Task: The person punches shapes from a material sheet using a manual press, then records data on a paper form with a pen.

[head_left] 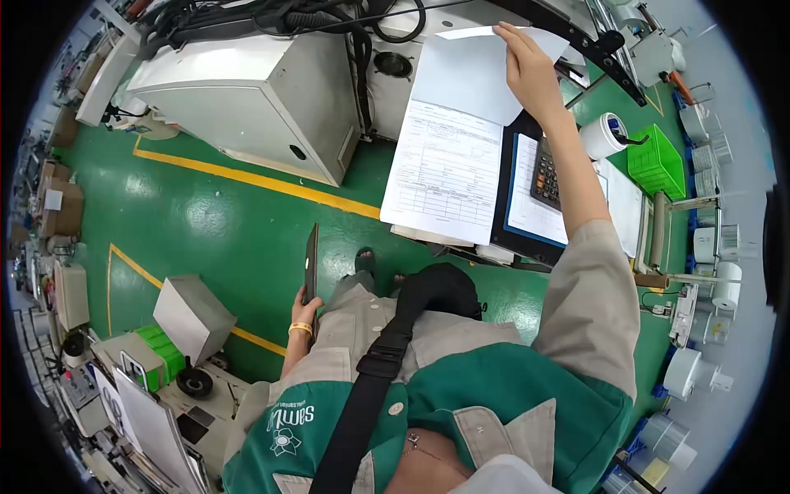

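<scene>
My right hand [531,70] reaches forward over the work surface, its fingers closed at the top edge of a white sheet of paper [473,70], which is folded back from the printed form [448,165] under it. Low at my left side, my left hand [304,314] is wrapped around a thin dark flat object [312,259], seen edge-on, whose kind I cannot tell. Beneath my right forearm lie a dark calculator [545,177] and a blue-edged clipboard [527,218] with papers on it.
A white metal cabinet [222,107] stands ahead on the left, with black cables [288,18] above it. Right of my forearm are a white cup [601,136] with pens and a green bin [657,162]. Spools [694,375] line the right side. Yellow lines [263,185] mark the green floor.
</scene>
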A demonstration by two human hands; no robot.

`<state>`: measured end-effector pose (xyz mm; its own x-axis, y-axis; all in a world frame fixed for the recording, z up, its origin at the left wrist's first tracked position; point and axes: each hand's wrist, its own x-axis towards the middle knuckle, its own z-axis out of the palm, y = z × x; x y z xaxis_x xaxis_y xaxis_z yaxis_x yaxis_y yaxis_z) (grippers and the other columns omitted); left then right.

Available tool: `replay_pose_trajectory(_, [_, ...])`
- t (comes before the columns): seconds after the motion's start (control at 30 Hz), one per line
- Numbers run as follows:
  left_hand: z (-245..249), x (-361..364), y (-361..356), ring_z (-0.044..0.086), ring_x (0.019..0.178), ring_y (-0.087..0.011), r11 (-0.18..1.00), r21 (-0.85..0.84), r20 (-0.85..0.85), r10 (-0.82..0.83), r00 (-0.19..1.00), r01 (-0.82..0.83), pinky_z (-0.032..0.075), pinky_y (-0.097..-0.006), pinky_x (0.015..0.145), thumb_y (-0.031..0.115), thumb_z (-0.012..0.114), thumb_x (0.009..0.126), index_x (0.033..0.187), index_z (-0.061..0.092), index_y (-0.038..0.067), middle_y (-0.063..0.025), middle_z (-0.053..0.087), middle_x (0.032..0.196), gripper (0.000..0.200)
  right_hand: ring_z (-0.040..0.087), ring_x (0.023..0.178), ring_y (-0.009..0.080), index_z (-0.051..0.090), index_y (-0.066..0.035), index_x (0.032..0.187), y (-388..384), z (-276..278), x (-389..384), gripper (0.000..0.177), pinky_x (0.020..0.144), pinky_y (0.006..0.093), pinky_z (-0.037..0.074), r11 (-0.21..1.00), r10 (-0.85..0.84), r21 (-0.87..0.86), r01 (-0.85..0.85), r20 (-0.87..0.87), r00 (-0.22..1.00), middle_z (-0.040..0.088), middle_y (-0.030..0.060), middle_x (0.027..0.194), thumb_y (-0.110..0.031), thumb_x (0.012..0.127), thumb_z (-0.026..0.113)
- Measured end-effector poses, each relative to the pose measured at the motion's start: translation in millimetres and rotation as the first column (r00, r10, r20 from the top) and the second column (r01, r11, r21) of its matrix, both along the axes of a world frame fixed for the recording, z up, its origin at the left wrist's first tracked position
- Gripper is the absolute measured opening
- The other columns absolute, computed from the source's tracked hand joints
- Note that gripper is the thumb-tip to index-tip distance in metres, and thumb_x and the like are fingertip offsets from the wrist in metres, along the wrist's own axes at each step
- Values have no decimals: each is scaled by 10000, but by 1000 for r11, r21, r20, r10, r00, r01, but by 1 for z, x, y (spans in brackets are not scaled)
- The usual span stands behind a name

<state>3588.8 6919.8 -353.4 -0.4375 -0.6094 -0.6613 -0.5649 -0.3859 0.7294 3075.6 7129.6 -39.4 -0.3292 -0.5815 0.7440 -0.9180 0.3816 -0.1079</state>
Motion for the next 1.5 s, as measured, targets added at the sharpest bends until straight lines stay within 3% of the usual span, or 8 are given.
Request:
replay_pose_trajectory(0.4, [21, 55, 89, 554, 869, -182, 987, -21, 45, 158, 986, -157, 445, -281, 780, 129, 682, 645, 1314, 412, 37, -87, 577, 1017, 727, 563, 1006, 326, 552, -81, 1137, 6, -4, 35, 287, 819, 354, 478, 994, 77, -77, -75, 30, 997, 557, 131, 1166, -70, 851, 541])
replay_pose_trajectory(0.57, [-2, 80, 94, 561, 854, -174, 978, -36, 39, 209, 977, -207, 456, -283, 753, 161, 697, 665, 1308, 415, 38, -91, 585, 1030, 713, 575, 648, 214, 580, -145, 938, 16, -25, 34, 181, 587, 311, 451, 987, -117, -137, 85, -250, 961, 601, 21, 767, -133, 768, 641])
replay_pose_trajectory(0.77, [29, 69, 87, 567, 870, -186, 993, -57, 137, 110, 984, -103, 460, -289, 765, 158, 704, 651, 1303, 416, 26, -108, 585, 1044, 725, 596, 643, 246, 515, -124, 971, 18, -40, 30, 167, 454, 317, 461, 966, -241, -135, 222, -140, 960, 579, 43, 838, -108, 823, 590])
replay_pose_trajectory(0.87, [36, 65, 84, 573, 887, -199, 995, -101, 190, 21, 982, -2, 459, -296, 786, 155, 704, 642, 1298, 418, 16, -120, 586, 1051, 729, 599, 667, 268, 497, -106, 980, 13, -51, 34, 155, 486, 341, 499, 972, -153, -193, 132, -98, 983, 556, 64, 924, -71, 840, 552])
replay_pose_trajectory(1.0, [40, 63, 77, 578, 905, -207, 993, -119, 199, 40, 979, -16, 455, -296, 806, 181, 710, 622, 1285, 431, 13, -133, 592, 1056, 739, 588, 897, 329, 519, -64, 980, 13, -72, 70, 201, 714, 366, 521, 987, 58, -152, -60, -21, 998, 494, 152, 1137, -84, 802, 610])
replay_pose_trajectory(1.07, [28, 69, 71, 579, 899, -205, 993, -116, 197, 37, 980, -14, 460, -297, 792, 177, 706, 611, 1286, 432, 14, -134, 597, 1046, 747, 532, 1017, 361, 544, -36, 938, 20, -88, 93, 217, 829, 394, 474, 995, 94, 36, -96, 37, 995, 445, 188, 1219, -105, 765, 658])
replay_pose_trajectory(1.33, [21, 71, 62, 578, 835, -192, 991, -96, 122, 105, 987, -93, 464, -289, 759, 162, 715, 590, 1264, 448, -1, -121, 611, 966, 743, 487, 1037, 344, 556, 78, 1066, 32, -118, 145, 589, 863, 392, 443, 939, 153, 284, -194, 158, 975, 355, 169, 1327, -307, 667, 757])
replay_pose_trajectory(1.5, [19, 71, 52, 574, 845, -198, 991, -134, 137, 4, 990, 14, 456, -291, 776, 170, 717, 587, 1271, 439, 4, -117, 608, 970, 757, 469, 1077, 335, 555, 87, 1057, 38, -132, 162, 643, 891, 388, 428, 858, 195, 436, -272, 213, 957, 310, 160, 1369, -387, 663, 738])
